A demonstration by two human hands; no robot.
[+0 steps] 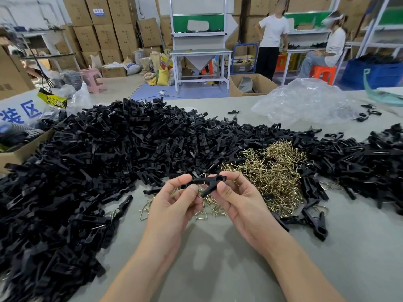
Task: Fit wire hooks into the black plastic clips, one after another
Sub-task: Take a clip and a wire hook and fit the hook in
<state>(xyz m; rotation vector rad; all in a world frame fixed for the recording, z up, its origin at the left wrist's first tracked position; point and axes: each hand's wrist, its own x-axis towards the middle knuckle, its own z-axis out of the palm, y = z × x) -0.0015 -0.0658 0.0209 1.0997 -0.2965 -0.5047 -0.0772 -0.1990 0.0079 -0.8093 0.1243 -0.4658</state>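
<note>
Both hands hold one black plastic clip (207, 182) just above the table, in the middle of the view. My left hand (174, 203) pinches its left end between thumb and fingers. My right hand (237, 199) grips its right end and lower leg. A bit of brass wire shows at the clip's middle, between the two hands. Behind and under the hands lies a heap of brass wire hooks (268, 168). A big pile of black clips (91, 162) fills the left and far side of the table.
More black clips (370, 153) lie at the right, and a few (314, 223) close to my right wrist. A crumpled clear plastic bag (305, 101) sits at the far right. A cardboard box (17, 153) stands at the left edge. Two people are at benches in the background.
</note>
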